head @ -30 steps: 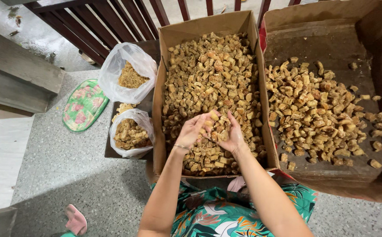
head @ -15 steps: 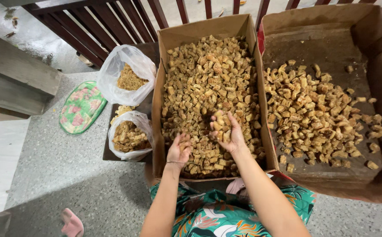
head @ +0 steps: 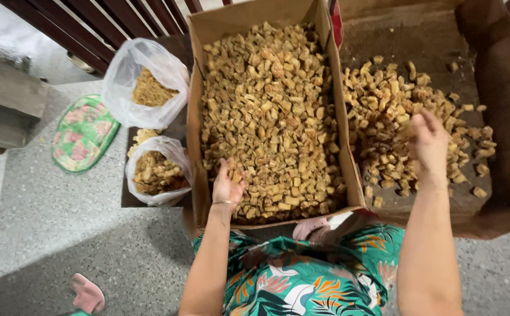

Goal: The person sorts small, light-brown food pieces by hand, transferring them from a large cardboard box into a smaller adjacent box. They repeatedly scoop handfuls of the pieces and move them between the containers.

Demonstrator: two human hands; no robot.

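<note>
Here, little brown-gold chunks (head: 272, 111) fill a tall cardboard box (head: 199, 152), all bumpy and dry. The left hand (head: 228, 184) rests in the near part of this heap, fingers curled loosely around a few chunks. Left of those fingers sit two clear plastic bags, the far bag (head: 143, 82) and the near bag (head: 158, 169), both with the same brown bits inside. Further left lies a green mat with pink flowers (head: 83, 133). Right of the left fingers, past the box wall, a wider brown box (head: 500, 88) holds more spread-out chunks (head: 383, 111). The right hand (head: 429, 143) hangs over these, fingers bent down and pressed together; I cannot tell if they pinch anything.
</note>
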